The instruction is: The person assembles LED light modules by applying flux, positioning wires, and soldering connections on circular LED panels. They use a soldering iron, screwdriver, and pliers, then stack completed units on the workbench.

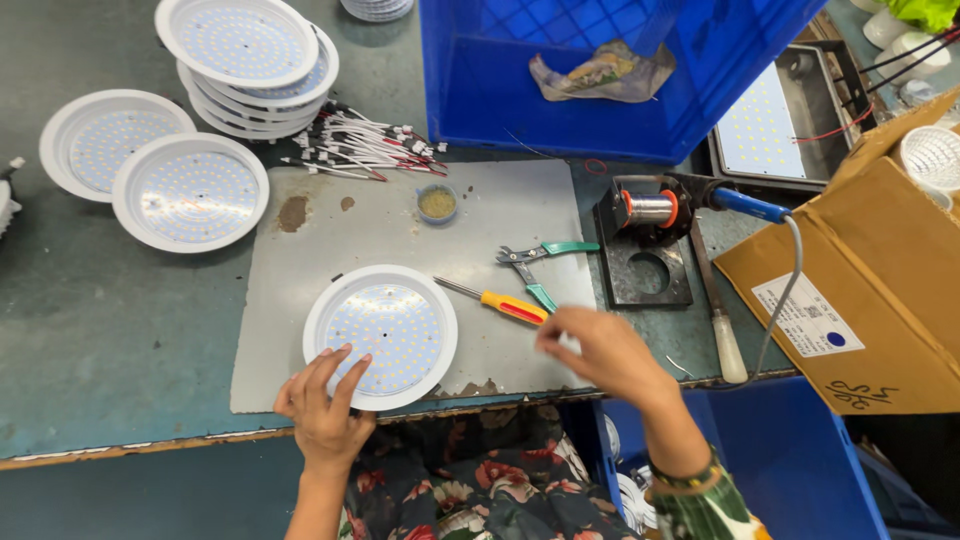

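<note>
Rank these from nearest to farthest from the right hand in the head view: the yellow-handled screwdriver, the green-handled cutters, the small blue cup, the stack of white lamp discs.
From the right hand:
1. Yellow-handled screwdriver, just left of it.
2. Green-handled cutters, just beyond the screwdriver.
3. Small blue cup, further up the grey mat.
4. Stack of white lamp discs, far top left.

A worn green bench [120,330] carries a grey mat [400,215], round white lamp discs [190,192], a stack of them [255,70], a wire bundle [365,148] and a blue crate [560,100]. On the mat lie one lamp [381,335], a screwdriver [500,302], cutters [537,262] and a small cup [436,202]. A solder stand [645,245] and a cardboard box [870,280] sit to the right.
</note>
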